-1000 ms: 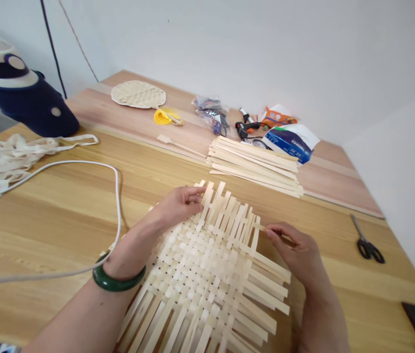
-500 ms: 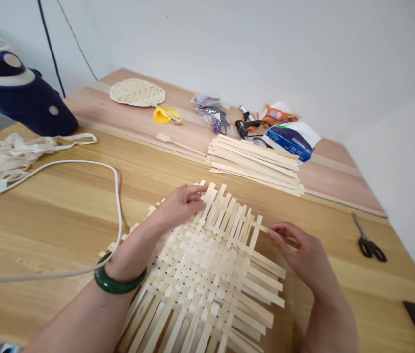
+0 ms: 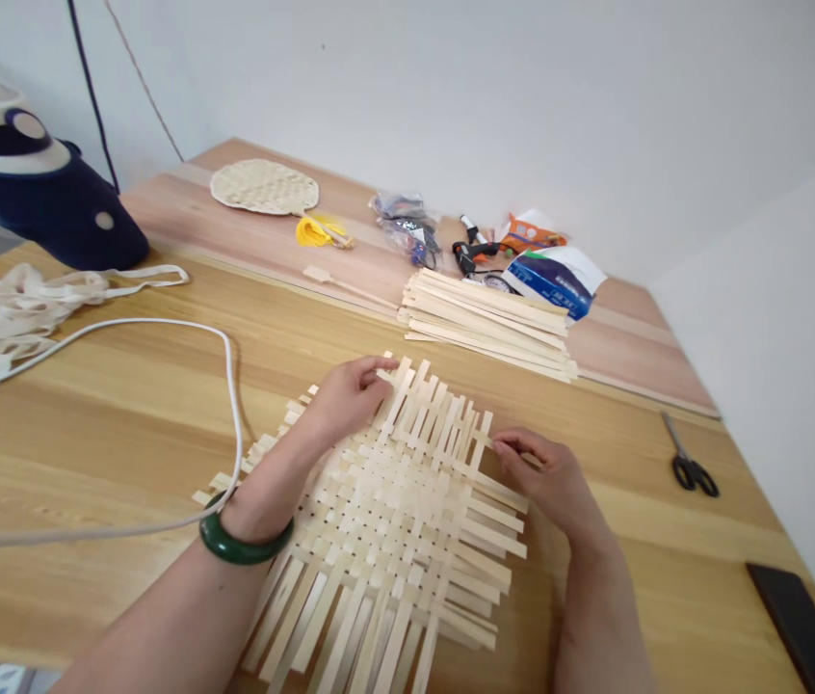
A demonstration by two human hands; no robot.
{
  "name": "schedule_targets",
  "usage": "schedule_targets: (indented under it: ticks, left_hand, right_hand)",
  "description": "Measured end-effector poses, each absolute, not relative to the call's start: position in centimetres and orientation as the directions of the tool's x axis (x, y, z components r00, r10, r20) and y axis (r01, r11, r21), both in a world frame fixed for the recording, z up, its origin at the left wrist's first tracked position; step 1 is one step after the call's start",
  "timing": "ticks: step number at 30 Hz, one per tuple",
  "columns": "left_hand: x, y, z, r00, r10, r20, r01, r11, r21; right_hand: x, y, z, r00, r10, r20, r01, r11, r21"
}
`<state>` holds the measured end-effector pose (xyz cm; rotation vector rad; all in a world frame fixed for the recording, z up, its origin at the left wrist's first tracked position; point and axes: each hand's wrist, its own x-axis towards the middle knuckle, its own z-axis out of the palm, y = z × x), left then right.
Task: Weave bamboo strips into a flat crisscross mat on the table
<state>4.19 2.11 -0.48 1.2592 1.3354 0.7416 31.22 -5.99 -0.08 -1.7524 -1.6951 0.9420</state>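
A woven mat of pale flat strips (image 3: 379, 520) lies on the wooden table, its loose strip ends sticking out all around. My left hand (image 3: 356, 395), below a green bangle, rests at the mat's far left edge; its index finger reaches out over the strip ends and the other fingers curl. At the far right corner my right hand (image 3: 541, 472) pinches the end of a thin strip (image 3: 484, 440) that runs into the weave. The fingertips of my left hand are partly hidden behind the hand and strips.
Behind the mat lies a pile of loose strips (image 3: 486, 323). Scissors (image 3: 689, 463) and a dark flat object (image 3: 801, 622) are on the right. A white cable (image 3: 230, 386) crosses my left wrist. Farther back are a finished woven fan (image 3: 264, 187), a glue gun (image 3: 472, 253) and a blue packet (image 3: 552, 280).
The view has shifted a little, so things on the right appear farther left. Both hands keep much the same places at the mat, my right hand still pinching the strip.
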Motion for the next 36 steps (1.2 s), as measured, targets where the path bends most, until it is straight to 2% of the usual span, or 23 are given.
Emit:
schedule_targets:
  ticks: [5, 9, 11, 14, 18, 22, 28, 32, 36]
  left_hand:
    - [4.9, 1.9, -0.7, 0.014, 0.990, -0.141, 0.475, 0.117, 0.872]
    - [4.9, 2.0, -1.0, 0.033, 0.998, 0.055, 0.562, -0.064, 0.825]
    - [4.5, 2.0, -1.1, 0.042, 0.994, 0.102, 0.602, -0.107, 0.791]
    - [3.6, 1.7, -1.4, 0.032, 0.990, 0.136, 0.692, -0.120, 0.712]
    - [3.3, 0.7, -1.9, 0.035, 0.988, 0.150, 0.783, -0.121, 0.610]
    - [4.0, -0.2, -2.7, 0.021, 0.979, 0.201, 0.837, -0.127, 0.533]
    - [3.9, -0.3, -3.2, 0.037, 0.966, 0.258, 0.847, -0.167, 0.505]
    - [3.7, 0.0, -2.4, 0.038, 0.975, 0.217, 0.881, -0.135, 0.454]
    - [4.0, 0.1, -1.3, 0.042, 0.990, 0.137, 0.917, -0.092, 0.388]
  right_hand:
    - [30.5, -5.7, 0.1, -0.023, 0.990, -0.139, 0.722, -0.080, -0.688]
    - [30.1, -5.6, 0.4, -0.031, 0.990, -0.135, 0.852, -0.045, -0.522]
    - [30.0, -5.5, 0.5, -0.034, 0.996, -0.084, 0.900, -0.006, -0.435]
    - [29.2, -5.0, 1.0, -0.053, 0.994, 0.093, 0.930, 0.083, -0.358]
    - [25.8, -3.5, 1.7, -0.144, 0.938, 0.315, 0.895, 0.260, -0.364]
    - [20.8, -0.9, 1.1, -0.328, 0.892, 0.310, 0.810, 0.435, -0.394]
    - [17.2, 1.9, -0.9, -0.354, 0.921, 0.162, 0.855, 0.389, -0.342]
    - [17.5, 2.1, -1.4, -0.320, 0.940, 0.121, 0.846, 0.341, -0.410]
    - [18.0, 2.2, -2.0, -0.299, 0.943, 0.147, 0.814, 0.332, -0.476]
